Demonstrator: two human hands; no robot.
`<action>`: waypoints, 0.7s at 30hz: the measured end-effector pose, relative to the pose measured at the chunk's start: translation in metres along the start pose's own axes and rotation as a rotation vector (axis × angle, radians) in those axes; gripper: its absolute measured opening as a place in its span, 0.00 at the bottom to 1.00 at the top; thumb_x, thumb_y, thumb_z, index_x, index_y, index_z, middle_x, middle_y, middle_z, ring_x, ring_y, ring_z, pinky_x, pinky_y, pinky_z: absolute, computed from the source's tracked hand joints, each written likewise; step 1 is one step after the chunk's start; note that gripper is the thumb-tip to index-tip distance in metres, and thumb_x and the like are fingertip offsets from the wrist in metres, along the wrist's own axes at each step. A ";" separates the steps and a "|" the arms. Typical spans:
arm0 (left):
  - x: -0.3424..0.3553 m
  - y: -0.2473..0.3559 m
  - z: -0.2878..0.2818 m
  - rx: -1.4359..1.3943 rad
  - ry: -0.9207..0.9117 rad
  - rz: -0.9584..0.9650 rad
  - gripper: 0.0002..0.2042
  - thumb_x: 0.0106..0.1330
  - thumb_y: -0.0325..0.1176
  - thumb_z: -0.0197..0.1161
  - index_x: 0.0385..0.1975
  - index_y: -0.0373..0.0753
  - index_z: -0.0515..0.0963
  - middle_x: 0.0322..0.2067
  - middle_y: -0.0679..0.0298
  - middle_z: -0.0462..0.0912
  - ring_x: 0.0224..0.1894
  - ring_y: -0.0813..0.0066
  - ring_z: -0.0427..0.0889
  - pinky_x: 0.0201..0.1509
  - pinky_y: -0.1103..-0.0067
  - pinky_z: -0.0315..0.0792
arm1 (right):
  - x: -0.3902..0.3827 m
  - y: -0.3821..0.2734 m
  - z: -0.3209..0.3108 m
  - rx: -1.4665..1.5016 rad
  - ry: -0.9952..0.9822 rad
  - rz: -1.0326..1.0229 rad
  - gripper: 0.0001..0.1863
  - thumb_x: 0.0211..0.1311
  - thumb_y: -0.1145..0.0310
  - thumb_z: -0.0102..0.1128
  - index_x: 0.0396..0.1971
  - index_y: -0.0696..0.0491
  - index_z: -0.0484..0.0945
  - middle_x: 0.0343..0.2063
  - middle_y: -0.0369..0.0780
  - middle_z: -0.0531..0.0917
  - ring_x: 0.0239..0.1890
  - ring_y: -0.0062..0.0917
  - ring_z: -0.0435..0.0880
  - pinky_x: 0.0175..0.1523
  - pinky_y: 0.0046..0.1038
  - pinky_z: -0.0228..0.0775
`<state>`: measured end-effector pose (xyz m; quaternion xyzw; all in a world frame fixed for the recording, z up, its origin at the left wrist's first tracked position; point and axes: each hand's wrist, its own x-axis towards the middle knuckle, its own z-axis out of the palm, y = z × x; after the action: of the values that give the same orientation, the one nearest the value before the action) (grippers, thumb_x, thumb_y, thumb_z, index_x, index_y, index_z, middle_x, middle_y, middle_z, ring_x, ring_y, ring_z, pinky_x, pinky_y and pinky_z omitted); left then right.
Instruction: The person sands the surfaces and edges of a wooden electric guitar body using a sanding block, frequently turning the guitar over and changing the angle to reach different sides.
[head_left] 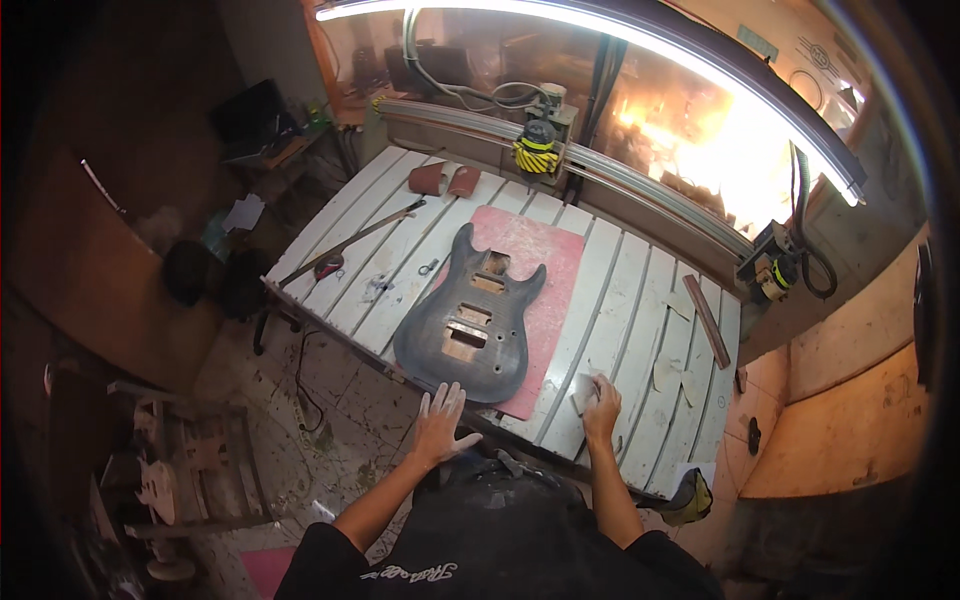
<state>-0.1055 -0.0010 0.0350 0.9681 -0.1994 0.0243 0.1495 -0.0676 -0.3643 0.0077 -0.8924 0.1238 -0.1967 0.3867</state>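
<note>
A dark grey electric guitar body (468, 322) with bare wood cavities lies on a pink mat (545, 300) on the slatted white workbench (620, 330). My left hand (440, 422) hovers flat, fingers spread, at the bench's near edge just below the guitar body's lower end. To the right of the mat, my right hand (600, 398) rests on the bench with its fingers closed on a small pale sanding block (583, 394).
A long metal bar (345, 243), two brown sandpaper pieces (445, 180) and a small bolt (429, 266) lie on the bench's far left. A wooden strip (706, 320) and pale cut shapes (668, 372) sit right. A machine gantry rail (600, 170) runs behind. Another guitar body (160, 490) leans lower left.
</note>
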 end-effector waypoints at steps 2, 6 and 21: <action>0.001 -0.003 -0.004 0.023 0.010 -0.008 0.50 0.62 0.67 0.63 0.74 0.33 0.62 0.76 0.51 0.60 0.79 0.51 0.54 0.78 0.46 0.49 | -0.007 0.007 -0.001 -0.175 0.019 -0.133 0.24 0.58 0.80 0.55 0.56 0.53 0.82 0.61 0.47 0.81 0.67 0.47 0.73 0.71 0.44 0.61; 0.004 -0.022 -0.004 0.093 0.110 -0.065 0.49 0.63 0.68 0.62 0.74 0.34 0.62 0.76 0.54 0.62 0.79 0.55 0.56 0.78 0.46 0.50 | -0.029 0.019 -0.004 -0.293 -0.014 -0.129 0.28 0.63 0.78 0.55 0.64 0.48 0.78 0.69 0.46 0.75 0.72 0.47 0.68 0.74 0.48 0.54; 0.047 -0.078 -0.014 0.074 0.163 -0.470 0.53 0.61 0.70 0.62 0.76 0.32 0.58 0.78 0.48 0.56 0.80 0.51 0.54 0.80 0.49 0.47 | -0.042 0.031 -0.004 -0.397 -0.050 -0.095 0.34 0.60 0.78 0.55 0.69 0.46 0.73 0.73 0.43 0.69 0.74 0.46 0.65 0.75 0.46 0.53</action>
<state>-0.0312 0.0536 0.0316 0.9876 0.0447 0.0740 0.1310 -0.1092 -0.3722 -0.0231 -0.9607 0.1080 -0.1641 0.1962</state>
